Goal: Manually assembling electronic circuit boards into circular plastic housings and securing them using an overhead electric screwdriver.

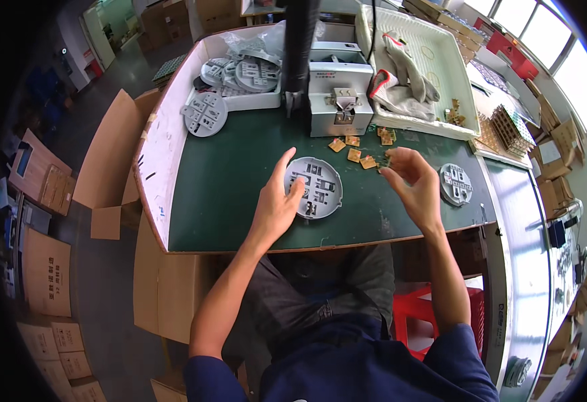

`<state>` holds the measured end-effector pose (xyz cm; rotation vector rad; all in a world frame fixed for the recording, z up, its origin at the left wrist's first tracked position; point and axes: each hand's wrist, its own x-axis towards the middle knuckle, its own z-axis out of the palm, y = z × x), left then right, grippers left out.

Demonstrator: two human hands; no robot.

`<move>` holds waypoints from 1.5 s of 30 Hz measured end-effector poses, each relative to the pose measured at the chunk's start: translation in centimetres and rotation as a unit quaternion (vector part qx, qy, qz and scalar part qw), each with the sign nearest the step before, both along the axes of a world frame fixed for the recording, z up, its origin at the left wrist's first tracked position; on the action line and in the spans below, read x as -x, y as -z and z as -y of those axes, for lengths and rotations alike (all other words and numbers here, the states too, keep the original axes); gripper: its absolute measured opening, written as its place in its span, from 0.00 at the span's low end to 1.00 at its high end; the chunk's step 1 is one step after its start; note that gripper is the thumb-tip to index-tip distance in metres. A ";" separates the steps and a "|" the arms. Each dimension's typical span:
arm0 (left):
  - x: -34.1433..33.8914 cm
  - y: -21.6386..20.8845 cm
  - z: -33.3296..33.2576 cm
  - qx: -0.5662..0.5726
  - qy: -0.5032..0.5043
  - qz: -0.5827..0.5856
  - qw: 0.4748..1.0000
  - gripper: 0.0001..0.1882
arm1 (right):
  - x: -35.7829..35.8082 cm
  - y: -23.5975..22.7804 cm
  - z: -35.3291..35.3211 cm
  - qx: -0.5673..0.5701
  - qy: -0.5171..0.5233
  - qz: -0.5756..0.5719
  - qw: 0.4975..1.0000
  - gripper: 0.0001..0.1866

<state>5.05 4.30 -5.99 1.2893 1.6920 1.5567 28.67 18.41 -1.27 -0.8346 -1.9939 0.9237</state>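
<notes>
A round grey plastic plate with slots (321, 185) lies near the front of the green table, tilted slightly. My left hand (278, 205) grips its left edge, thumb over the top face and fingers along the rim. Just to the right, my right hand (414, 181) is curled with thumb and index finger almost together. Something small and dark shows at those fingertips, too small to name. Beside them lie several small orange-yellow square pieces (368, 162). Another round grey plate (455, 184) rests to the right of my right hand.
A silver machine (341, 100) stands behind the pieces, beside a dark upright post (300, 53). Several grey plates (256, 74) fill a white box at the back left; one plate (205, 114) leans outside it. A white tray (451, 124) holds grey work gloves (404, 84).
</notes>
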 end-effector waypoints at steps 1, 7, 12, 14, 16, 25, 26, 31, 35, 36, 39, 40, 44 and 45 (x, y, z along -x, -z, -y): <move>-0.4 0.4 0.0 -0.015 -0.023 -0.087 0.996 0.25 | 0.5 -0.1 0.3 0.057 -0.031 -0.047 0.997 0.16; -3.7 -1.5 1.0 -0.059 -0.197 -0.432 0.878 0.26 | 2.3 0.1 2.3 0.290 -0.160 -0.222 0.917 0.20; -4.3 -3.8 1.6 -0.125 0.008 -0.135 0.983 0.19 | 3.0 1.6 3.3 0.319 -0.215 -0.251 0.888 0.21; -4.3 -3.9 1.6 -0.111 0.015 -0.071 0.991 0.15 | 3.3 1.5 3.9 0.327 -0.232 -0.231 0.886 0.21; -4.2 -4.0 1.7 -0.105 0.018 -0.038 0.994 0.13 | 3.4 1.1 4.2 0.331 -0.240 -0.220 0.886 0.21; -2.6 -4.6 2.5 -0.127 0.051 -0.142 0.980 0.08 | 2.9 1.6 3.7 0.263 -0.255 -0.146 0.919 0.18; -2.5 -4.5 2.5 -0.134 0.047 -0.182 0.973 0.08 | 2.9 1.7 3.7 0.267 -0.263 -0.143 0.916 0.18; -3.1 -4.8 2.7 -0.149 0.013 -0.274 0.950 0.09 | 2.7 2.0 3.6 0.266 -0.281 -0.152 0.910 0.17; -3.7 -5.0 2.6 -0.171 0.008 -0.240 0.955 0.09 | 2.5 2.8 3.6 0.295 -0.295 -0.194 0.888 0.18; -3.8 -4.8 2.5 -0.173 0.007 -0.238 0.956 0.09 | 2.4 3.0 3.6 0.294 -0.294 -0.192 0.889 0.18; -4.2 -4.2 2.3 -0.175 -0.024 -0.242 0.954 0.09 | 2.5 3.4 3.9 0.320 -0.312 -0.239 0.862 0.19; -4.2 -4.1 2.3 -0.176 -0.026 -0.240 0.954 0.09 | 2.5 3.5 3.9 0.320 -0.313 -0.237 0.862 0.19; -4.4 -4.1 2.3 -0.172 -0.034 -0.258 0.950 0.10 | 2.4 3.5 4.0 0.325 -0.313 -0.233 0.862 0.20; -4.4 -4.0 2.4 -0.161 -0.037 -0.262 0.951 0.11 | 2.4 3.6 4.0 0.323 -0.313 -0.228 0.863 0.20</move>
